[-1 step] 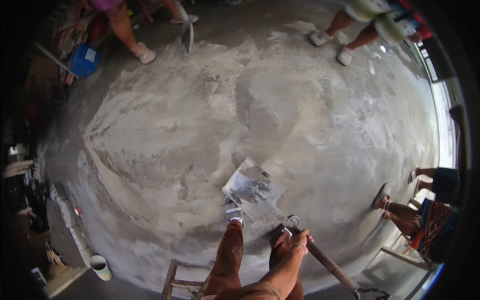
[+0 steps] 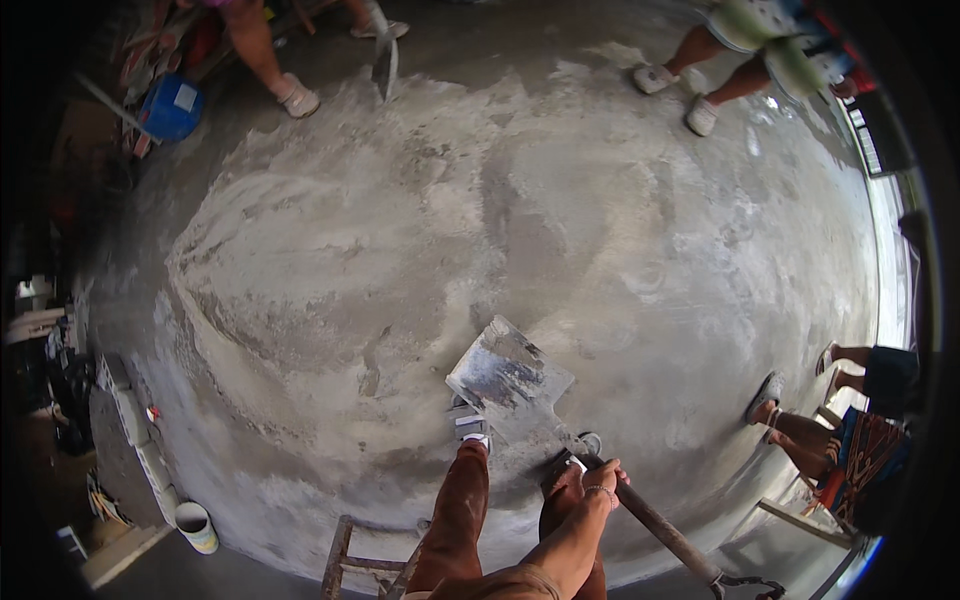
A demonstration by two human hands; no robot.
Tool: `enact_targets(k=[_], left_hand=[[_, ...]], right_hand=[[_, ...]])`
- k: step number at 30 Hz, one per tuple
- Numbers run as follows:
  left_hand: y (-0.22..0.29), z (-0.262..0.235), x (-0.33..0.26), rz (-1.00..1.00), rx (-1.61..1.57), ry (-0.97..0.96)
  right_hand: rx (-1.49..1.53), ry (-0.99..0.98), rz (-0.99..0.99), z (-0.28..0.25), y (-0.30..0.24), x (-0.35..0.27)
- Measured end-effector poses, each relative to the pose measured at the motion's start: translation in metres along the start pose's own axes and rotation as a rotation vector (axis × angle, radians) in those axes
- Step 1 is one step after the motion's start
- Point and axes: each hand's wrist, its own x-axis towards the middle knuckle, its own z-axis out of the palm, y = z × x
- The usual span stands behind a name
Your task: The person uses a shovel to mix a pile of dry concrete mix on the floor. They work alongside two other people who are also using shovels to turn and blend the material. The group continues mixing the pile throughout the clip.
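Observation:
A square-bladed shovel [image 2: 510, 378] lies slantwise before my feet, its grey-smeared blade on the wet cement floor. Its shaft runs back to the lower right, past my right leg, ending in a dark handle [image 2: 750, 582] at the bottom edge. My left hand [image 2: 603, 480], with a bracelet at the wrist, is closed around the upper shaft near the blade's socket; its arm crosses over my right leg. My right hand is out of view. Beside the blade is my left shoe [image 2: 470, 425], partly covered; my right foot [image 2: 590, 441] shows behind the shaft.
Rough wet cement [image 2: 300, 290] covers the floor ahead. At far left stand a blue container [image 2: 171, 108] and a person with another shovel [image 2: 385, 65]. More people's feet [image 2: 702, 116] show at far right and right [image 2: 768, 395]. Blocks [image 2: 135, 420], a bucket [image 2: 197, 527] and a wooden frame [image 2: 340, 555] lie nearer.
The far floor and people have shifted slightly up and right in the picture. My left hand and the shovel hold nearly the same place.

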Motion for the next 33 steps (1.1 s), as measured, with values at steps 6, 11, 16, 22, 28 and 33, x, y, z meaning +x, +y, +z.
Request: enact_targets(k=[6, 11, 16, 22, 28, 33], left_hand=[[0.345, -0.102, 0.053, 0.438, -0.079, 0.051], [0.383, -0.159, 0.118, 0.422, 0.014, 0.113], [0.321, -0.145, 0.087, 0.500, 0.084, 0.212], [0.226, -0.153, 0.065, 0.501, 0.193, 0.280], [0.171, -0.128, 0.030, 0.589, 0.620, 0.334], [0.154, -0.090, -0.021, 0.959, 1.089, 0.610]], right_hand=[[0.000, -0.486, -0.029, 0.316, 0.011, -0.076], [-0.006, -0.376, -0.007, 0.350, 0.043, -0.091], [0.087, -0.393, -0.004, 0.317, 0.085, -0.049], [0.094, -0.349, 0.208, 0.210, 0.174, 0.019], [0.037, -0.396, 0.411, 0.151, 0.253, 0.073], [-0.003, -0.620, 0.993, 0.134, 0.279, 0.100]])
